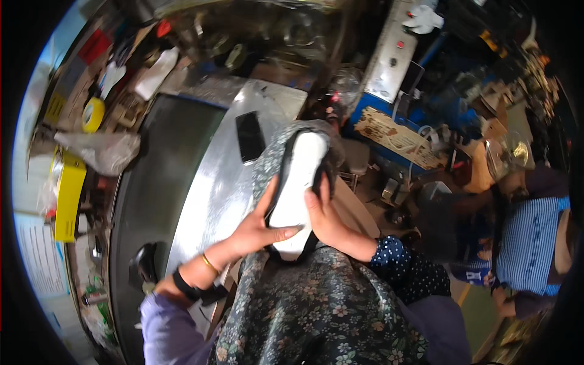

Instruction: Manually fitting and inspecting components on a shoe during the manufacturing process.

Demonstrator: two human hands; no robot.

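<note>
A shoe [298, 182] lies lengthwise over my lap, its long white face turned up and a black rim around it. Whether that white face is an insole or the underside, I cannot tell. My left hand [258, 231] grips its near left side, the thumb across the white surface and the fingers along the edge. From the other side, my right hand [328, 222] is wrapped round the rim, its thumb pressed on the white. A dark floral apron [316, 304] covers my lap below the shoe.
To the left, a black phone [249, 137] rests on a shiny metal tabletop [204, 188]. Beside it runs a dark belt [164, 158] carrying a black shoe [144, 264]. Yellow tape [93, 115] sits farther left. Another person [529, 243] is at the right, near cluttered benches.
</note>
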